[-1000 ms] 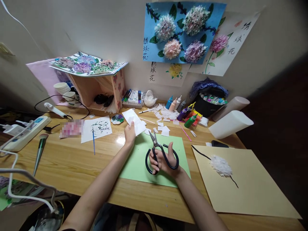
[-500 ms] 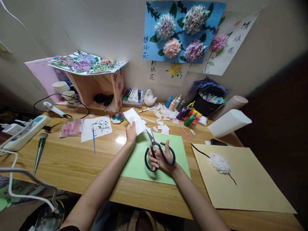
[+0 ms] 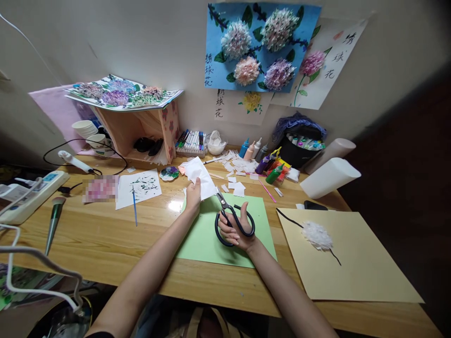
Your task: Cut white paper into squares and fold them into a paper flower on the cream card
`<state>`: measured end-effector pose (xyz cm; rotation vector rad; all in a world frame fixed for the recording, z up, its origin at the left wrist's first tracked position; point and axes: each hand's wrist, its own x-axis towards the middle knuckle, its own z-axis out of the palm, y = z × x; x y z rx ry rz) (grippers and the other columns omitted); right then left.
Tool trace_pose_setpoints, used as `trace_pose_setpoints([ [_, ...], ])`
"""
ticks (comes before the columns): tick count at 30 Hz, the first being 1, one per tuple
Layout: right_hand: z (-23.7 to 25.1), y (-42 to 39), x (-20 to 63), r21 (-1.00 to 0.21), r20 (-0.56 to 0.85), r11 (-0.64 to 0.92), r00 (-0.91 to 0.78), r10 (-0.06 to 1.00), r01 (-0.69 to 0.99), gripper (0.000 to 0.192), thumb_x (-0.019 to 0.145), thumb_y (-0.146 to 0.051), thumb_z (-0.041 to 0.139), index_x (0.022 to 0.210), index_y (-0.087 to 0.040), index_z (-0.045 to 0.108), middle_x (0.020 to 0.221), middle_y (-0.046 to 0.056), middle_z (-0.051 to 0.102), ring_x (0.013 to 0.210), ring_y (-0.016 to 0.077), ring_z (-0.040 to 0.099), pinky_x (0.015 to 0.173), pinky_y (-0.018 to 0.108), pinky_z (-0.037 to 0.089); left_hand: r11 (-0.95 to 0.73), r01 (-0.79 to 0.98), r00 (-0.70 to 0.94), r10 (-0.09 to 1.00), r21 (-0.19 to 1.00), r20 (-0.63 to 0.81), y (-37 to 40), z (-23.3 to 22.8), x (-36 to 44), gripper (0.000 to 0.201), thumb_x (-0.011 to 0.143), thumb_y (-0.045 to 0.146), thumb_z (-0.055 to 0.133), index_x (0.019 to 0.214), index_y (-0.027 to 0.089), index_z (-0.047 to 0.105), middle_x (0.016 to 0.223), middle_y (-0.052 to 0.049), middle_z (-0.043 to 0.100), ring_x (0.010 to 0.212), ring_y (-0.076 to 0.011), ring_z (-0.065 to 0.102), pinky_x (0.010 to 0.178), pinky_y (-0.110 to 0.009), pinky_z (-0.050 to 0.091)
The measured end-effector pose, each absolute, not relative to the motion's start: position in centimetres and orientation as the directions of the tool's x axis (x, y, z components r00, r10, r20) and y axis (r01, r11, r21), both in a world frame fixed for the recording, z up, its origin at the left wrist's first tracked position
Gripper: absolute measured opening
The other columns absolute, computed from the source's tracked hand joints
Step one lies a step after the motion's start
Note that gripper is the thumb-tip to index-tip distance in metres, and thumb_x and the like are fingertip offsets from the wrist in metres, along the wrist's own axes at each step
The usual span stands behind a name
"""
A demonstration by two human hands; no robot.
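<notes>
**White, roughly rectangular thin paper (image 3: pixel 202 176) lies just ahead and left of the steel-bladed scissors with looped black handles (image 3: pixel 223 203)**

The right hand (image 3: pixel 237 232) grasps the scissors palm up, its fingers curled in and around the left loop and its thumb raised by the right loop. From this grip, the white paper lies away from the body and to the left. Its near right corner sits right by the blade tips; whether steel and paper touch, I cannot tell, nor how far the blades are parted. The left hand (image 3: pixel 193 197) is the nearer one to the paper: it pinches the near left edge, thumb on top, with the fingers mostly hidden beneath.

The scissors point away from the person and a little left, their long axis running from the right palm to the tips. The paper's long axis slants much the same way, from its far left end down to the near right end, so the two lie almost parallel, end to end, with the paper's near end facing the blades.

Below both hands spreads a flat, pale green rectangular sheet (image 3: pixel 207 246). Past its far edge are small, white, square-cut paper scraps (image 3: pixel 238 189), and off to the right lies a pale yellow board (image 3: pixel 362 267) bearing a fluffy white paper-like flower (image 3: pixel 318 235)
</notes>
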<state>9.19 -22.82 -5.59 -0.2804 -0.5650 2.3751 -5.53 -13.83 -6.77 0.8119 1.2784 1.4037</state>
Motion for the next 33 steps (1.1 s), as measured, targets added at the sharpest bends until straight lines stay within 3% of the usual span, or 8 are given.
trace_pose_setpoints([
  [8,-6.6,-23.0,8.7,-0.417,-0.004,-0.652,-0.716,0.698,-0.633,0.068,0.066,-0.081,0.019,0.067,-0.017,0.042,0.041,-0.01,0.032,0.026,0.0008,0.015,0.021,0.011,0.019,0.048,-0.305,-0.286,0.948,0.951,-0.14,-13.8,-7.0,-5.2,0.052,0.068,0.065,0.054,0.067,0.014,0.048,0.048,0.004,0.049,0.037,-0.0058,0.039,0.036,-0.018,0.026],
  [15,-4.9,-23.4,8.7,-0.476,-0.033,-0.656,-0.733,0.679,-0.586,0.079,0.059,-0.087,0.012,0.072,-0.016,0.045,0.047,-0.005,0.039,0.035,0.0066,0.033,0.033,0.019,0.035,0.093,-0.271,-0.307,0.935,0.958,-0.177,-14.6,-6.4,-4.6,0.049,0.069,0.064,0.054,0.063,0.016,0.043,0.043,0.006,0.044,0.034,-0.0059,0.039,0.033,-0.018,0.023],
  [22,-6.4,-22.8,9.2,-0.319,0.07,-0.682,-0.734,0.675,-0.658,0.072,0.065,-0.083,0.015,0.067,-0.016,0.043,0.041,-0.009,0.032,0.028,0.0019,0.017,0.024,0.012,0.021,0.137,-0.253,-0.312,0.926,0.958,-0.215,-14.8,-6.1,-4.2,0.048,0.072,0.062,0.051,0.062,0.016,0.042,0.044,0.006,0.044,0.034,-0.0054,0.038,0.031,-0.017,0.022],
  [25,-6.6,-22.6,9.3,-0.344,0.076,-0.674,-0.734,0.674,-0.654,0.069,0.069,-0.08,0.016,0.067,-0.016,0.044,0.04,-0.009,0.032,0.027,0.0017,0.016,0.024,0.011,0.021,0.125,-0.238,-0.32,0.926,0.963,-0.2,-14.7,-6.1,-4.2,0.047,0.072,0.061,0.052,0.064,0.016,0.043,0.045,0.006,0.044,0.034,-0.006,0.039,0.032,-0.017,0.024],
  [30,-5.7,-22.7,9.3,-0.441,-0.05,-0.654,-0.71,0.702,-0.615,0.074,0.063,-0.084,0.018,0.07,-0.016,0.045,0.042,-0.007,0.036,0.031,0.0038,0.025,0.028,0.014,0.029,0.069,-0.196,-0.276,0.953,0.978,-0.123,-14.9,-6.4,-4.0,0.045,0.072,0.058,0.054,0.065,0.015,0.045,0.047,0.005,0.046,0.038,-0.0067,0.042,0.034,-0.017,0.028],
  [33,-5.7,-22.7,9.4,-0.429,-0.041,-0.634,-0.687,0.725,-0.644,0.071,0.065,-0.082,0.018,0.066,-0.016,0.045,0.04,-0.008,0.033,0.029,0.0027,0.02,0.026,0.013,0.024,0.094,-0.184,-0.255,0.957,0.978,-0.14,-15.1,-6.4,-3.8,0.041,0.074,0.053,0.056,0.065,0.015,0.046,0.045,0.005,0.046,0.037,-0.0069,0.041,0.033,-0.017,0.027],
])
